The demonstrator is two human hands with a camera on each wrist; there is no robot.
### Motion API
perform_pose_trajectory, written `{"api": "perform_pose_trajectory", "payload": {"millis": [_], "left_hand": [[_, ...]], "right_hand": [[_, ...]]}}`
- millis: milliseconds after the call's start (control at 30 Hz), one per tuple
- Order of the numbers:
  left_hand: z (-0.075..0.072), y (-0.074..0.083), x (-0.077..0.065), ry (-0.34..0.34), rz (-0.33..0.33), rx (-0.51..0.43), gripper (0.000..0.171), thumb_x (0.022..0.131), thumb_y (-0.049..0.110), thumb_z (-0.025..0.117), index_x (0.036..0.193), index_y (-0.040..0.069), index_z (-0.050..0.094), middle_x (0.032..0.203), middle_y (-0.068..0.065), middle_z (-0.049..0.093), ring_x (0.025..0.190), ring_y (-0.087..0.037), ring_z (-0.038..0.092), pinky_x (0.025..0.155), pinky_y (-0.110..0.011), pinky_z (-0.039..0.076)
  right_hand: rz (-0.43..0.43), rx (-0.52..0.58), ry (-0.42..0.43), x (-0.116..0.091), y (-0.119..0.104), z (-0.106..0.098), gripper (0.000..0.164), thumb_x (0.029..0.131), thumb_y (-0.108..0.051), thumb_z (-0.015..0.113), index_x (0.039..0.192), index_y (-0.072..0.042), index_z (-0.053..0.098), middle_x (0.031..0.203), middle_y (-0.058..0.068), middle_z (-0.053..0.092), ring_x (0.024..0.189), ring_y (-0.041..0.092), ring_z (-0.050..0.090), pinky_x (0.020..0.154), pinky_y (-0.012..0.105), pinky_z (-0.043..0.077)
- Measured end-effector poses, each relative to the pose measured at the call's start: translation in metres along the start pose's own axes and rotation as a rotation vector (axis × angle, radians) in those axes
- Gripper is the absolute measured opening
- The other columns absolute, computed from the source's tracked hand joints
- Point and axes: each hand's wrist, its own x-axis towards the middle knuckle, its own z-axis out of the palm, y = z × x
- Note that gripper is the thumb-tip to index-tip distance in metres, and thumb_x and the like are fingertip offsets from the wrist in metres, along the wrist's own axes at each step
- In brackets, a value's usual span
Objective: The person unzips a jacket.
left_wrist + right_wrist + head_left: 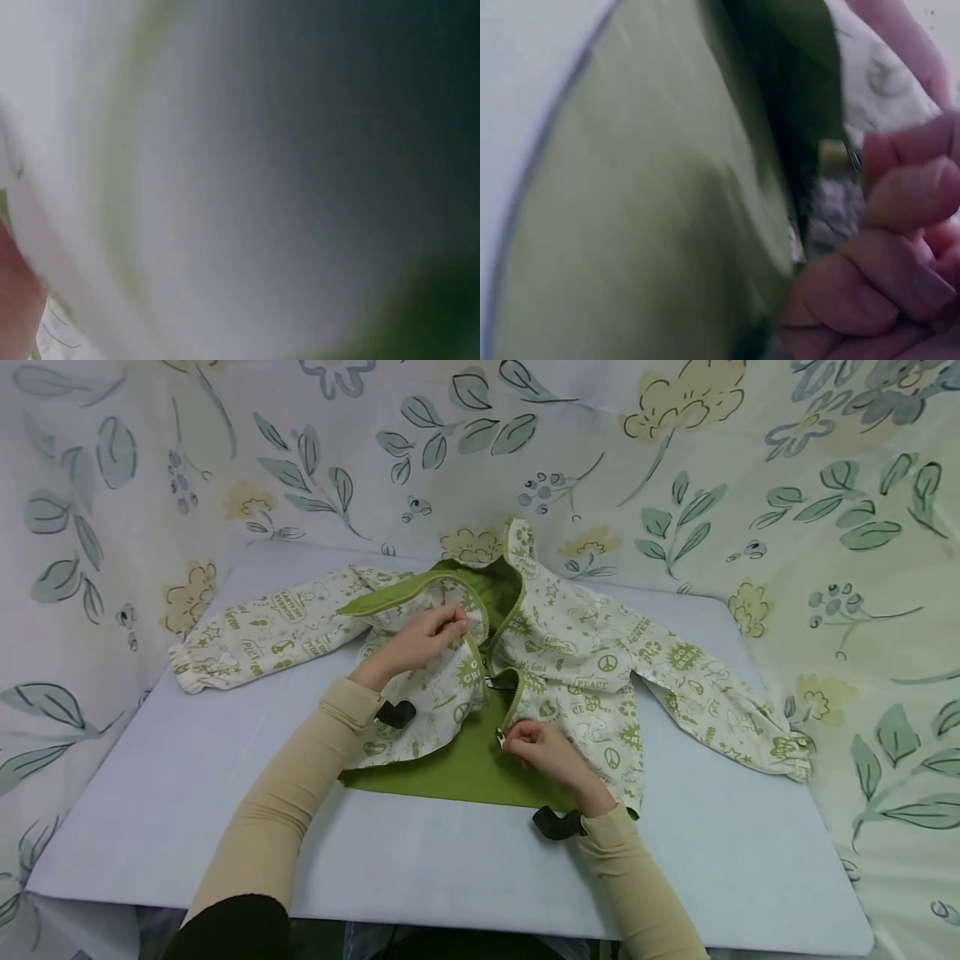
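A white jacket point(577, 652) with green print and a green lining point(450, 756) lies spread on the table, its front partly open. My left hand point(423, 639) pinches the left front panel near its green-edged zipper, lifting the fabric. Lower down, my right hand point(546, 750) grips the right front edge by a small metal zipper pull point(500, 737). In the right wrist view the curled fingers point(847, 292) sit against the printed edge, beside the green lining. Fabric close to the lens blurs most of the left wrist view.
The jacket's sleeves point(277, 627) stretch out to both sides over the white tabletop point(420, 860). A floral cloth point(480, 452) hangs behind and along both sides of the table. Black wrist mounts point(557, 823) sit at both cuffs.
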Motion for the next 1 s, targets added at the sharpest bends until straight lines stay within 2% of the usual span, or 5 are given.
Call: {"api": "perform_pose_trajectory", "payload": {"millis": [233, 500, 767, 867, 1000], "left_hand": [[0.003, 0.022, -0.006, -0.174, 0.044, -0.013, 0.017, 0.093, 0.010, 0.038, 0.094, -0.003, 0.050, 0.072, -0.020, 0.041, 0.050, -0.018, 0.029, 0.050, -0.031, 0.032], [0.019, 0.006, -0.006, -0.314, 0.042, 0.010, 0.020, 0.093, 0.013, 0.040, 0.093, -0.002, 0.053, 0.078, -0.017, 0.046, 0.056, -0.020, 0.035, 0.055, -0.032, 0.036], [0.034, -0.018, 0.000, -0.369, 0.061, 0.205, 0.016, 0.091, 0.023, 0.045, 0.084, 0.012, 0.054, 0.071, -0.002, 0.049, 0.053, -0.015, 0.039, 0.054, -0.028, 0.038], [0.041, -0.021, -0.002, -0.357, 0.067, 0.284, 0.013, 0.089, 0.021, 0.049, 0.091, 0.010, 0.056, 0.079, 0.001, 0.053, 0.062, -0.009, 0.048, 0.060, -0.025, 0.042], [0.055, -0.026, -0.012, -0.314, 0.079, 0.378, 0.027, 0.087, 0.025, 0.054, 0.106, 0.007, 0.055, 0.098, -0.002, 0.054, 0.086, -0.010, 0.051, 0.073, -0.025, 0.043]], "right_hand": [[-0.067, -0.070, -0.222, -0.004, 0.016, -0.012, 0.017, 0.084, -0.004, 0.052, 0.075, 0.008, 0.058, 0.052, 0.003, 0.042, 0.043, 0.013, 0.036, 0.042, 0.024, 0.033], [-0.057, -0.152, -0.487, -0.011, 0.035, -0.009, 0.020, 0.087, -0.013, 0.050, 0.077, -0.004, 0.064, 0.050, -0.003, 0.041, 0.041, 0.007, 0.032, 0.041, 0.020, 0.030], [0.017, -0.348, -0.459, -0.015, 0.033, -0.002, 0.023, 0.087, -0.016, 0.049, 0.074, -0.014, 0.067, 0.049, -0.007, 0.041, 0.041, 0.005, 0.030, 0.040, 0.020, 0.028], [0.038, -0.431, -0.423, -0.016, 0.032, 0.002, 0.023, 0.084, -0.017, 0.052, 0.067, -0.014, 0.066, 0.049, -0.009, 0.042, 0.041, 0.005, 0.030, 0.040, 0.020, 0.028], [0.091, -0.508, -0.395, -0.022, 0.032, 0.009, 0.026, 0.082, -0.016, 0.052, 0.059, -0.011, 0.063, 0.048, -0.007, 0.047, 0.040, 0.005, 0.031, 0.041, 0.021, 0.030]]}}
